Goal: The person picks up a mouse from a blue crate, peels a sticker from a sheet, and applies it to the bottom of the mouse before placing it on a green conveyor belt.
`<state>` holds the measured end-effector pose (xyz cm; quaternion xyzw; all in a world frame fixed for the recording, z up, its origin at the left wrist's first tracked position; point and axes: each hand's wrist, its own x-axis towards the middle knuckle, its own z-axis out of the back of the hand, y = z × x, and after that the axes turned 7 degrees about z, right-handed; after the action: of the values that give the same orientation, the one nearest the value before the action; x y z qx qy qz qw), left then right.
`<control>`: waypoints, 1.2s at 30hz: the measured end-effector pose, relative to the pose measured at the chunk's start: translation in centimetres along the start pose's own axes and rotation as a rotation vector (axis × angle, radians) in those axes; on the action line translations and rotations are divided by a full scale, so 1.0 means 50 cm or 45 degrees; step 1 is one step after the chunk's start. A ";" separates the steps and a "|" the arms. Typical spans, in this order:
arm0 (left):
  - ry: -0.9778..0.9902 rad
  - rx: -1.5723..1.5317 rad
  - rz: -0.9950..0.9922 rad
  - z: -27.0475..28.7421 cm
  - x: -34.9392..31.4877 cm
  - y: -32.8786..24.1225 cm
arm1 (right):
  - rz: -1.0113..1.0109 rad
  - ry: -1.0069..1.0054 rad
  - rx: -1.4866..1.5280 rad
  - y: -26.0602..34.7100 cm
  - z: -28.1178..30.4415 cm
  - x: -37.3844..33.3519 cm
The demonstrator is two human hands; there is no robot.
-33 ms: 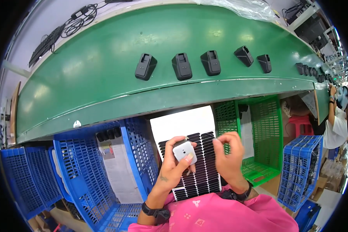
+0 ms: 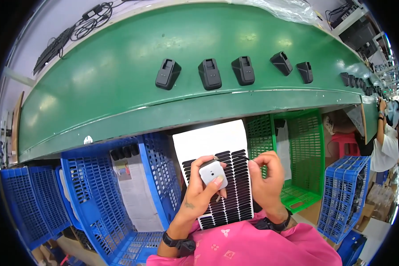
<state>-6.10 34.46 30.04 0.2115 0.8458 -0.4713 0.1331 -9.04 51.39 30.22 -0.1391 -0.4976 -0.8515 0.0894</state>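
Left hand (image 2: 195, 197): wrapped in a grip, my thumb (image 2: 213, 186) folded over the front, a couple of fingertips (image 2: 223, 193) poking out on the right
Right hand (image 2: 268, 181): thumb and index finger (image 2: 264, 156) pinched together, the rest curled in
Spacing: hands near each other, not touching
Forearms (image 2: 178, 225): mine angle inward, tbh
Left wrist (image 2: 189, 205): bit of ink showing

Between left hand (image 2: 197, 193) and right hand (image 2: 267, 179) runs a narrow gap; ahead, black docks (image 2: 210, 75) obstruct, with room leftward.
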 end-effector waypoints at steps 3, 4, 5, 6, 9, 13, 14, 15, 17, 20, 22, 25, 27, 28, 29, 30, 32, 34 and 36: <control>0.016 0.144 0.068 -0.014 -0.017 -0.003 | -0.369 0.050 0.543 0.075 0.050 0.016; 0.012 0.152 0.025 -0.030 -0.025 -0.014 | -0.531 0.190 0.759 0.092 0.062 0.023; 0.014 0.146 0.044 -0.034 -0.032 -0.018 | -0.694 0.328 0.977 0.104 0.071 0.030; 0.053 0.197 0.043 -0.036 -0.038 -0.020 | -0.654 0.349 0.969 0.115 0.061 0.039; 0.079 0.298 0.063 -0.052 -0.045 -0.033 | -0.761 0.409 1.033 0.124 0.053 0.053; 0.043 0.387 0.099 -0.061 -0.057 -0.039 | -0.756 0.500 1.067 0.118 0.060 0.049; 0.048 0.381 0.094 -0.061 -0.059 -0.038 | -0.747 0.486 1.072 0.121 0.059 0.048; 0.060 0.375 0.087 -0.061 -0.058 -0.036 | -0.735 0.466 1.073 0.120 0.058 0.047; 0.057 0.356 0.119 -0.058 -0.057 -0.036 | -0.730 0.457 1.046 0.114 0.054 0.044; 0.054 0.386 0.118 -0.056 -0.057 -0.033 | -0.742 0.459 1.084 0.111 0.051 0.043; 0.025 0.446 0.049 -0.054 -0.056 -0.028 | -0.726 0.435 1.073 0.109 0.046 0.041; 0.041 0.439 0.070 -0.053 -0.055 -0.029 | -0.737 0.436 1.098 0.113 0.045 0.045; 0.039 0.439 0.078 -0.053 -0.054 -0.032 | -0.742 0.455 1.085 0.108 0.047 0.045; 0.037 0.441 0.083 -0.052 -0.054 -0.033 | -0.743 0.475 1.075 0.106 0.047 0.045; 0.033 0.440 0.085 -0.051 -0.055 -0.035 | -0.746 0.478 1.076 0.108 0.045 0.046; 0.042 0.427 0.119 -0.051 -0.056 -0.036 | -0.764 0.454 1.104 0.113 0.044 0.048; 0.050 0.413 0.154 -0.051 -0.055 -0.035 | -0.783 0.431 1.132 0.112 0.044 0.048; 0.043 0.444 0.086 -0.051 -0.054 -0.034 | -0.752 0.460 1.095 0.106 0.046 0.046; 0.037 0.440 0.104 -0.051 -0.054 -0.034 | -0.757 0.457 1.104 0.107 0.044 0.047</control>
<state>-4.61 35.21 33.80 0.2723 0.7447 -0.6008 0.1017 -9.39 50.67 36.45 0.2040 -0.7974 -0.5675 -0.0224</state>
